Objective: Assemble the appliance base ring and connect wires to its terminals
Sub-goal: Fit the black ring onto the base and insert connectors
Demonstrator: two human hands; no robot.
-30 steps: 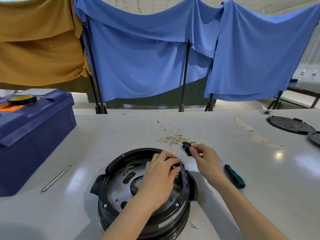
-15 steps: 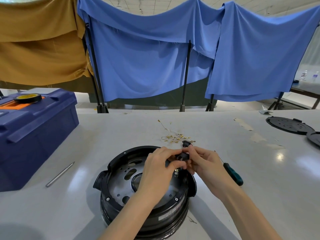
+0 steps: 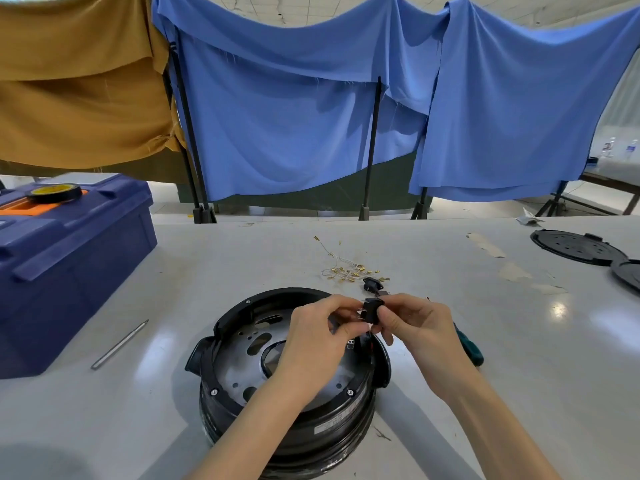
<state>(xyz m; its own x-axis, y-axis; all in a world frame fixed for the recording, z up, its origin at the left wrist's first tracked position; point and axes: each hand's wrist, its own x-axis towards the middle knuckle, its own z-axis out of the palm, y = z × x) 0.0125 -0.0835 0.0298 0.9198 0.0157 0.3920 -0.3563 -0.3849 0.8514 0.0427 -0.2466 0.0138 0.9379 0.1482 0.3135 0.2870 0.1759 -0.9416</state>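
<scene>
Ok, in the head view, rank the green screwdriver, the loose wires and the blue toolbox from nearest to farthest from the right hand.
1. Green screwdriver, just right of the right hand.
2. Loose wires, ahead of it, slightly left.
3. Blue toolbox, far left.

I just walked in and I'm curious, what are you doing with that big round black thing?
A person is putting together the round black base of an appliance on a table. The left hand and the right hand both pinch a small black part just above the base. Thin wires with gold ends lie loose on the table behind it, next to a second black part. A screwdriver lies by the right wrist.
</scene>
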